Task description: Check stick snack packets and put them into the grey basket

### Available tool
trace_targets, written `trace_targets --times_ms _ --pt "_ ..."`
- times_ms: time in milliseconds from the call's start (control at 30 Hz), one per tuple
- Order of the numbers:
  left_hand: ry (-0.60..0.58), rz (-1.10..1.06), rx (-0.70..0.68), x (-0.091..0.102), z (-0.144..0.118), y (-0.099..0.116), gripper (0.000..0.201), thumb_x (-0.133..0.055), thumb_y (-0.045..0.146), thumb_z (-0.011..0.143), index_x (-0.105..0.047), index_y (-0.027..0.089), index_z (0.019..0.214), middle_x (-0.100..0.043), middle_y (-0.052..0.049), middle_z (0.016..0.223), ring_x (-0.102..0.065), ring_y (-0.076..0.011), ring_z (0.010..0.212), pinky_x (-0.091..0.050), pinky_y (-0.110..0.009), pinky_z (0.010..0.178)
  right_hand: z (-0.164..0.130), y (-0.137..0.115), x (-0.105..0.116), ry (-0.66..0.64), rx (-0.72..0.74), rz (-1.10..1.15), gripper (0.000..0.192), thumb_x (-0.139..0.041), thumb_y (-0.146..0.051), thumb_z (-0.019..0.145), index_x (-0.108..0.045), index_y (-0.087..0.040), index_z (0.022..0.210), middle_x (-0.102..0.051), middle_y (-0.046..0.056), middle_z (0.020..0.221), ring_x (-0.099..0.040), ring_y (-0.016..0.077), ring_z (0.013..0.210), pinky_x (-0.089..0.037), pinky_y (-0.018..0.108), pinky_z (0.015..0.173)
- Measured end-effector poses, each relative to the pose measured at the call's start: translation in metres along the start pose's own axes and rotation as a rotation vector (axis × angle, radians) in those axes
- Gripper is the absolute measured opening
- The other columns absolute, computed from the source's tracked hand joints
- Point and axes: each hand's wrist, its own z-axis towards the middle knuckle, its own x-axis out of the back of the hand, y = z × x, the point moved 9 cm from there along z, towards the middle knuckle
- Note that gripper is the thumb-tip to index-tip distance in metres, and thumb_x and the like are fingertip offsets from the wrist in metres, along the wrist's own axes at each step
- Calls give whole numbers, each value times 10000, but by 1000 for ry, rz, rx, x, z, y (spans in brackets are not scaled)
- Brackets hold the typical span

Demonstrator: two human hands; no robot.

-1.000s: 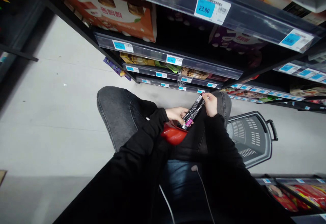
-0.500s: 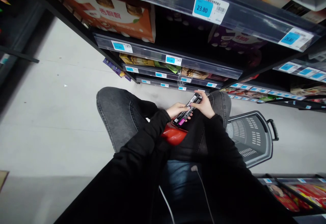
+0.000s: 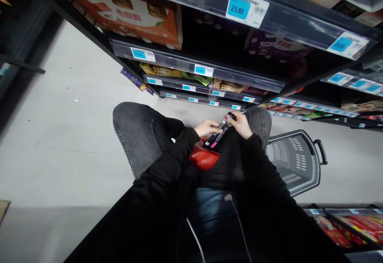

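A long black packet with a pink end (image 3: 220, 131) lies slanted across my lap, between my grey-trousered knees. My left hand (image 3: 207, 127) grips its lower, pink end. My right hand (image 3: 241, 124) pinches its upper end with the fingertips. Just under the packet and my left hand sits a red shiny bag or container (image 3: 204, 157), partly hidden by my black sleeves.
A grey plastic shopping basket (image 3: 295, 161) stands on the floor at my right. Store shelves with blue price tags (image 3: 237, 8) and an orange box (image 3: 134, 13) rise ahead. Red packets (image 3: 356, 227) fill a low shelf at bottom right. Pale floor (image 3: 60, 135) lies left.
The packet has dropped a little and been drawn closer to my lap. My right hand slid down from the packet's far tip toward my left hand.
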Motion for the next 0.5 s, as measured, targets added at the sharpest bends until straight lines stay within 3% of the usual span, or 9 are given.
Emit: trace_targets --times_ms 200,267,400,500 --pt "-30 -3 49 -8 -2 -3 250 -723 295 579 -577 99 630 -527 47 491 -468 -53 426 -347 -163 401 -1 3 -9 -78 -45 76 357 -542 -515 723 -678 -186 703 -663 28 706 -602 166 699 -468 307 701" --pt "-5 -6 34 -7 -1 -3 269 -726 314 576 -575 94 611 -532 41 492 -486 -59 442 -372 -163 411 -1 7 -9 -61 -72 127 397 -492 -536 749 -674 -186 791 -656 33 728 -600 161 712 -481 302 680" --pt "176 -134 -13 13 2 -4 306 -756 326 535 -582 89 617 -571 25 529 -556 -86 515 -478 -199 513 0 21 -13 -52 -159 257 485 -528 -531 718 -536 -232 1100 -624 24 866 -593 146 735 -497 262 557" --pt "350 -333 -107 34 1 -2 351 -761 327 531 -610 92 745 -642 -10 660 -617 -124 625 -533 -263 626 -2 27 -29 -194 -221 263 509 -675 -428 610 -532 -208 1046 -616 2 807 -600 132 684 -509 260 590"
